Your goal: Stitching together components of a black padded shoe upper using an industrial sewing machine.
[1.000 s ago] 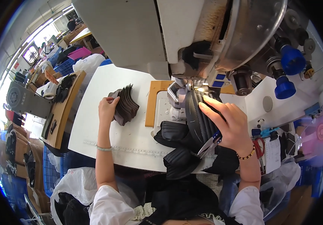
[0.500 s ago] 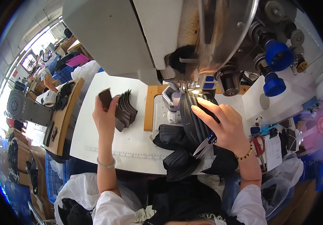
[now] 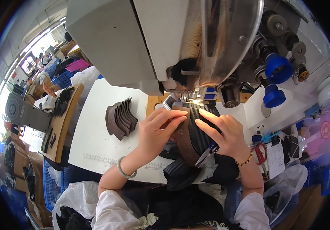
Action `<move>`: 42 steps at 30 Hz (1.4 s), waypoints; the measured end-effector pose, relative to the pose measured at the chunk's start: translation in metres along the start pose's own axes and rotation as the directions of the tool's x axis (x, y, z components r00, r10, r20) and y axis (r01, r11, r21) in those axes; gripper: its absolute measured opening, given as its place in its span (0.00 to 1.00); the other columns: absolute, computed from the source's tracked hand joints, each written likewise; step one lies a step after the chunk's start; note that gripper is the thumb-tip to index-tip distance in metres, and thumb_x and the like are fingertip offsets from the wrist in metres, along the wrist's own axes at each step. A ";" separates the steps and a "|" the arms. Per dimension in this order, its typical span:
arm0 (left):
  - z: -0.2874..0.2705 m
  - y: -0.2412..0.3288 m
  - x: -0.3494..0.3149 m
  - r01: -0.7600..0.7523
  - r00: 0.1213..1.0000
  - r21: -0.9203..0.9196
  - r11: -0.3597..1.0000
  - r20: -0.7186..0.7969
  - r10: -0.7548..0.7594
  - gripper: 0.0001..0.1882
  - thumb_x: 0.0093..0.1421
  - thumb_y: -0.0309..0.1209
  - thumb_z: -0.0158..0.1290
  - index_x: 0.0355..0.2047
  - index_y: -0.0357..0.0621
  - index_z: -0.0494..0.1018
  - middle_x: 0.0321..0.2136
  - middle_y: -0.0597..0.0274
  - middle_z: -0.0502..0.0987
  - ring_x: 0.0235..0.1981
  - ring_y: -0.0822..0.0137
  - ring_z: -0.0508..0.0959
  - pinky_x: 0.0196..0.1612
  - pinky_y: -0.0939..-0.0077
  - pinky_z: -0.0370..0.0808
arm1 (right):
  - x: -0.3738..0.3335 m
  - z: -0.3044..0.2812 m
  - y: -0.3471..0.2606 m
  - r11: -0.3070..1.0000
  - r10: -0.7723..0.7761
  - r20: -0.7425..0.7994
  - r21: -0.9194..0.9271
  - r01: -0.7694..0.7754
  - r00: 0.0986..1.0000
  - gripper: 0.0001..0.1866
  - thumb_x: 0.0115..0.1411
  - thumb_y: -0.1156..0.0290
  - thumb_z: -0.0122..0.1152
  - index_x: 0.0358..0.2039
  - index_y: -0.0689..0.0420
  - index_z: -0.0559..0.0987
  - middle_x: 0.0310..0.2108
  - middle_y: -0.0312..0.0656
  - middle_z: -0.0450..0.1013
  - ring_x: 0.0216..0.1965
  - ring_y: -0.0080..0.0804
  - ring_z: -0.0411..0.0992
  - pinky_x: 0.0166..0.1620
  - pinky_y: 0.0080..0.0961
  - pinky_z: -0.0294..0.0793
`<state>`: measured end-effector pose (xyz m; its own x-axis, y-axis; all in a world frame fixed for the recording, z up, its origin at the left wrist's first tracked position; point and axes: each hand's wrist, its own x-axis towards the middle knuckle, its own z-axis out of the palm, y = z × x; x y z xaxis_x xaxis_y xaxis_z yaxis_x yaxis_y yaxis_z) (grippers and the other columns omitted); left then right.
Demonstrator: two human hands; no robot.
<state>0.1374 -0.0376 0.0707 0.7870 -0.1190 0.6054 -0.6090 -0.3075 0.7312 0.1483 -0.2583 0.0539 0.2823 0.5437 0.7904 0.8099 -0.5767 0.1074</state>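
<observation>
**Brown strip laid on ribbed black piece at the needle**

Landmark: the sewing machine [image 3: 165, 42], grey-white, filling the upper half of the view.

Left hand [image 3: 157, 132]: just below the machine's needle area, fingers together and flat, pressing a brown strip [image 3: 182, 140] down onto a ribbed black fabric piece [image 3: 201, 132]. It is a press with the fingertips, not a closed grip; nothing is enclosed in the palm.

Right hand [image 3: 226, 134]: below and slightly right of the needle area, fingers spread and flat on the black piece. Small snips [image 3: 207, 153] are tucked under the lower fingers, so that part of the hand is closed on them (how firmly, cannot tell).

Work piece: directly under the machine head, its top edge at the presser foot; the rest trails down off the front edge of the white desk [image 3: 96, 145] toward the lap.

Stack of brown curved pieces [image 3: 121, 117]: on the desk, left of the machine's needle area, well apart from both hands. Red-handled scissors [image 3: 260, 153] lie to the right of it.

Progress, as a judgement: one strip is positioned at the needle; whether any seam is sewn on it cannot be seen. The fanned stack suggests many strips remain.
</observation>
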 end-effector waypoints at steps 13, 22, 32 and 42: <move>-0.026 -0.011 0.003 -0.734 0.678 0.466 0.494 0.472 0.564 0.25 0.50 0.27 0.55 0.51 0.39 0.75 0.48 0.54 0.75 0.53 0.54 0.75 0.58 0.59 0.74 | -0.001 -0.003 0.006 1.000 -0.005 -0.011 0.025 0.005 1.000 0.25 0.48 0.72 0.55 0.50 0.52 0.80 0.50 0.37 0.74 0.22 0.24 0.61 0.26 0.20 0.63; -0.022 -0.027 -0.006 -0.663 0.747 0.429 0.614 0.324 0.580 0.25 0.49 0.26 0.53 0.51 0.36 0.74 0.49 0.53 0.73 0.52 0.54 0.75 0.56 0.59 0.75 | 0.001 -0.007 0.011 0.993 -0.005 -0.013 0.115 0.007 1.000 0.25 0.46 0.63 0.61 0.47 0.52 0.82 0.48 0.39 0.76 0.21 0.26 0.62 0.26 0.22 0.63; -0.017 -0.006 -0.006 -0.615 0.788 0.488 0.619 0.365 0.496 0.25 0.47 0.17 0.54 0.49 0.35 0.75 0.49 0.53 0.74 0.51 0.51 0.75 0.53 0.63 0.77 | -0.001 -0.006 0.012 0.993 0.001 -0.015 0.118 0.001 1.000 0.26 0.45 0.64 0.59 0.49 0.50 0.81 0.50 0.35 0.76 0.22 0.24 0.60 0.27 0.19 0.64; -0.025 0.004 0.007 -0.624 0.780 0.501 0.599 0.443 0.442 0.27 0.45 0.21 0.55 0.50 0.33 0.73 0.47 0.54 0.75 0.50 0.56 0.75 0.51 0.67 0.76 | 0.006 -0.011 0.005 0.982 0.079 0.016 0.172 -0.081 0.997 0.31 0.40 0.66 0.63 0.50 0.51 0.80 0.50 0.35 0.75 0.26 0.27 0.64 0.29 0.23 0.66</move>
<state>0.1380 -0.0164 0.0860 0.3885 -0.6472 0.6559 -0.8068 -0.5828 -0.0972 0.1485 -0.2651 0.0660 0.3536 0.5063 0.7865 0.8609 -0.5049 -0.0620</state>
